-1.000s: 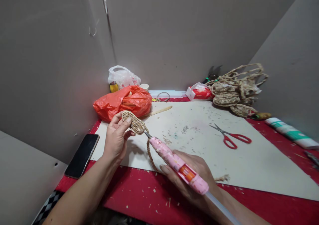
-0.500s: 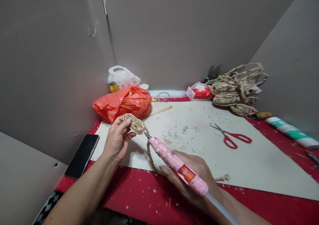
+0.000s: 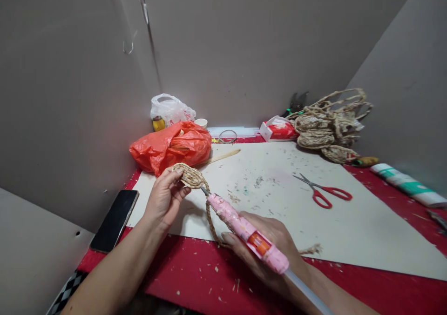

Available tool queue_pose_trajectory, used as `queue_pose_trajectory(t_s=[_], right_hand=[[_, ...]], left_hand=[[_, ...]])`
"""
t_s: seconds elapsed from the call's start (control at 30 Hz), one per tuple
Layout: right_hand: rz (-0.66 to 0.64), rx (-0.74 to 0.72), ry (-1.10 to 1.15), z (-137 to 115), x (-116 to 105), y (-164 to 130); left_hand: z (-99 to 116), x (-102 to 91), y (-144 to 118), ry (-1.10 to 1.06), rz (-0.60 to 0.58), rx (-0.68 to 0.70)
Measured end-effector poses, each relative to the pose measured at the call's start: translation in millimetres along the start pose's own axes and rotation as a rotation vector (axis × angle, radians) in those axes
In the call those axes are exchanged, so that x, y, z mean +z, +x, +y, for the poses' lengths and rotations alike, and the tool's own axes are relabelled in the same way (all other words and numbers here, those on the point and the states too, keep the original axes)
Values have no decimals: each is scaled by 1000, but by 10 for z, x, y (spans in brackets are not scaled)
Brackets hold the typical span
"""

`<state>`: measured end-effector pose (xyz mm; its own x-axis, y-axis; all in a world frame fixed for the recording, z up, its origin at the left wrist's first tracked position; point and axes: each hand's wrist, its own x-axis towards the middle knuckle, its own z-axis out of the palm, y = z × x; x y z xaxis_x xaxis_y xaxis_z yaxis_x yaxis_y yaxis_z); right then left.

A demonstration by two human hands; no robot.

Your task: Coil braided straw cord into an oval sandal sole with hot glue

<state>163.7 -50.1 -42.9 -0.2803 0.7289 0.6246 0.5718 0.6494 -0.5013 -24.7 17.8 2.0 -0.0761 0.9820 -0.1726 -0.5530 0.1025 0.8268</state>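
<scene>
Between the thumb and fingers of my left hand [image 3: 166, 194] is a small oval coil of braided straw rope [image 3: 190, 176], held up above the white board. My right hand [image 3: 270, 238] is wrapped around a pink hot glue gun [image 3: 237, 223] with a long clear glue stick out of its back end. The gun's metal nozzle meets the right end of the coil, where the loose rope [image 3: 210, 217] leaves it. That rope hangs down and passes behind my right hand; its frayed end [image 3: 310, 250] shows on the other side.
Red-handled scissors [image 3: 324, 191] lie on the white board [image 3: 349, 231]. An orange plastic bag [image 3: 171, 147] and a wooden stick [image 3: 223, 156] are at back left, a phone [image 3: 114, 220] at left. Rope bundles [image 3: 321, 131], a tissue pack [image 3: 279, 129] and a green-striped roll [image 3: 408, 184] sit at right.
The nozzle has shifted very slightly left along the coil's end, and the coil looks tilted a little differently. Both hands keep their holds; the whole view has moved slightly.
</scene>
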Motion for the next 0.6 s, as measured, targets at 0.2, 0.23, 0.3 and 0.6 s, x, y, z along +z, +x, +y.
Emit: queue_pose_trajectory(t_s=[0.2,0.23,0.3,0.6], right_hand=[[-27,-13,11,24,24,-5],[-21,-21,11,27,30,-6],[-7,-43,11,27,37,-8],[-51,-23,28,-2,-2,10]], left_hand=[[0,17,-11,-2,15,-9],[2,19,-12,-6,18,-11],[4,21,-14,-12,25,-19],[-40,-4,-17,-23,-10,-40]])
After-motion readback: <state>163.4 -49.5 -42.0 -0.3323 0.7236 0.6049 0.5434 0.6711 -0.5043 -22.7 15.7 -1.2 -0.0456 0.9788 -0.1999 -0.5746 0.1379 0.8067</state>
